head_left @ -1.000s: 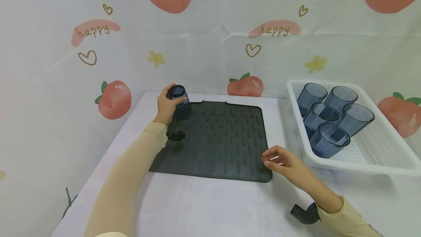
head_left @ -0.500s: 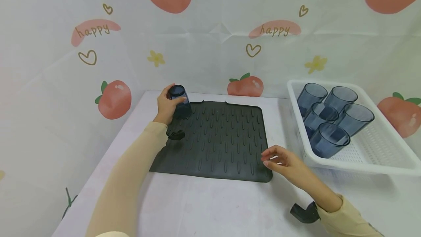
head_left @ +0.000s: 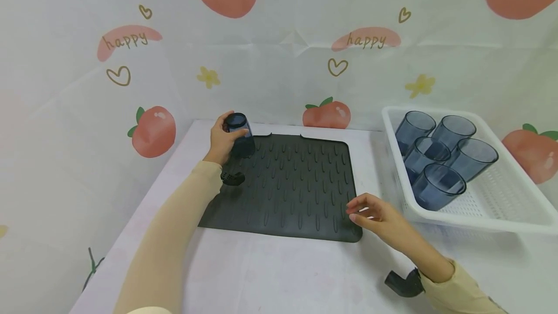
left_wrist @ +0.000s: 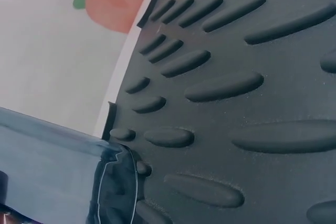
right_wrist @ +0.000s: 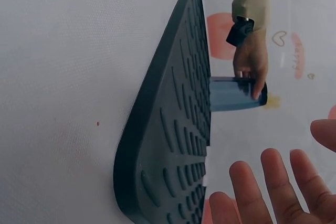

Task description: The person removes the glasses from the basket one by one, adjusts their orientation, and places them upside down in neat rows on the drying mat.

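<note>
At the far left corner of the black ridged mat (head_left: 296, 193), my left hand (head_left: 221, 142) grips a blue tinted drinking glass (head_left: 245, 147) between thumb and fingers. The glass is upside down, its thick base up and its mouth at the mat. In the left wrist view the rim end of the glass (left_wrist: 47, 163) meets the ridges. My right hand (head_left: 378, 218), fingers loosely bent and holding nothing, hovers by the mat's front right corner. Its spread fingers (right_wrist: 247, 195) show in the right wrist view, with the held glass (right_wrist: 227, 97) beyond.
A white plastic basket (head_left: 519, 178) stands on the right of the white-covered table (head_left: 270, 275), with several blue glasses (head_left: 438, 190) standing mouth up in its left part. A printed sheet (head_left: 270, 71) hangs right behind the table.
</note>
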### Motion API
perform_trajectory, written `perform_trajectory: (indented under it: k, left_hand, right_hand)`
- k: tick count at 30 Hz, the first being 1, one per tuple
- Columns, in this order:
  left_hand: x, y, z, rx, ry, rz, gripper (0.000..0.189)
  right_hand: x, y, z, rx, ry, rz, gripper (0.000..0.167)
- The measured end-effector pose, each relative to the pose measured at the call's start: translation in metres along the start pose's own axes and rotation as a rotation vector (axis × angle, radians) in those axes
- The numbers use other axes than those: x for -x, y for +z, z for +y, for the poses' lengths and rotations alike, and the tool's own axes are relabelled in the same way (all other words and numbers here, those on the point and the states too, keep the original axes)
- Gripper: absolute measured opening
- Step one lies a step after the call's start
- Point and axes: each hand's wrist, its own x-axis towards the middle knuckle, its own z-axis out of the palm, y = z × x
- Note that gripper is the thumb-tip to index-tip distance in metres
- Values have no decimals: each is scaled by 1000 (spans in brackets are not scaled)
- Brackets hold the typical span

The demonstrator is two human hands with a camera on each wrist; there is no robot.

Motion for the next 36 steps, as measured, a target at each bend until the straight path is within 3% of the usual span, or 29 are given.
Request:
perform_trajectory:
  k: [15,20,30,36]
  left_hand:
    - [-1,0,0,-24,-8,-23,73]
    - [-2,1,-1,-27,2,-18,74]
    - [-2,0,1,-17,-8,-10,73]
    - [0,0,0,-31,25,-4,73]
  right_hand:
    - [4,-4,-7,-25,-42,37,20]
    - [6,-9,-12,-25,-91,68,18]
    - [12,-30,-19,-1,-152,199,20]
    - [16,-43,-27,-121,-221,259,23]
